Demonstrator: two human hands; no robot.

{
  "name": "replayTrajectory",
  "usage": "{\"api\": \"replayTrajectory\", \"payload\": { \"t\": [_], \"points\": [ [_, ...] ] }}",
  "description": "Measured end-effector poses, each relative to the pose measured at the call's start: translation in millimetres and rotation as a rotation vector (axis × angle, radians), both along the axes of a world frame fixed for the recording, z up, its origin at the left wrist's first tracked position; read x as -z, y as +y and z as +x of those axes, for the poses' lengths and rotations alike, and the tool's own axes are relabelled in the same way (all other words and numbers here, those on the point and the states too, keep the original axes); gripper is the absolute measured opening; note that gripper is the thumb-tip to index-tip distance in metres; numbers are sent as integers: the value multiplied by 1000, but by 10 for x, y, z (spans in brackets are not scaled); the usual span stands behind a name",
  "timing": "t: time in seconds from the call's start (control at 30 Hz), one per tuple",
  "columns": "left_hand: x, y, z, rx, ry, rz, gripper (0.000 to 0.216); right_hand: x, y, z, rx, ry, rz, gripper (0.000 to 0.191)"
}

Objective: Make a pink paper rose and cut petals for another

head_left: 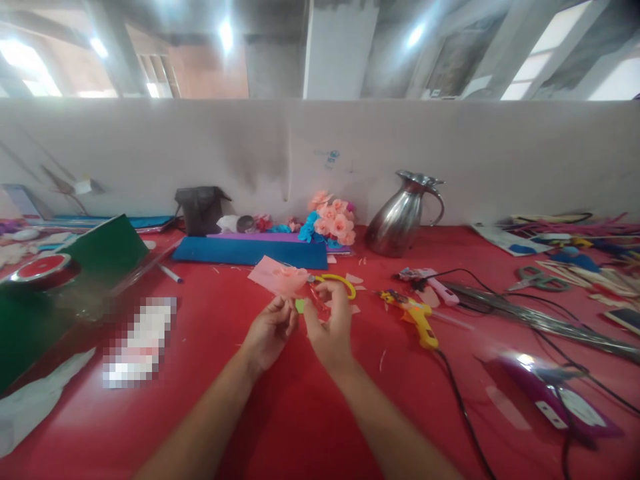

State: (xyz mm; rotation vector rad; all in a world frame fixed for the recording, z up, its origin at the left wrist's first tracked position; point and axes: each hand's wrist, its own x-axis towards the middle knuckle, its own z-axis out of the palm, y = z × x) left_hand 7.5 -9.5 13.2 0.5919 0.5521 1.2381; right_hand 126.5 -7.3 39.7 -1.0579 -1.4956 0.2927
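Both my hands meet over the red table at its middle. My left hand is closed in a pinch on a small green piece held between the two hands. My right hand is closed too, with its fingers curled on the same small piece. Just beyond the fingers lie a pink paper sheet and scissors with yellow handles.
A yellow glue gun with a black cord lies to the right, near a pink glue gun and a bundle of wires. At the back stand a steel jug, paper flowers and blue sheets. Green card lies left.
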Motion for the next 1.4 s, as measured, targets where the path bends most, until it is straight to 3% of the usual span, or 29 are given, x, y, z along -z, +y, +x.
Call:
{"api": "replayTrajectory", "payload": {
  "t": [0.23,0.33,0.47,0.57,0.8,1.13,1.4],
  "points": [
    [-64,-7,-48,34,-71,17,20,62,10,14,-172,61,-187,13],
    [-43,0,-48,39,-22,-16,31,34,-21,-16,-173,50,-160,11],
    [4,10,-31,-86,7,-140,15,10,-65,-49,-153,-19,-72,12],
    [0,6,-10,-150,47,-194,15,19,-69,-59,-112,-39,-51,15],
    [-64,-5,25,-168,64,-81,20,57,-23,-66,-77,-44,-105,17],
    [-16,12,26,-150,111,-44,16,96,9,-96,-53,-63,-158,13],
    [7,5,72,-90,98,14,18,44,61,-86,-23,-66,-110,10]
  ]
}}
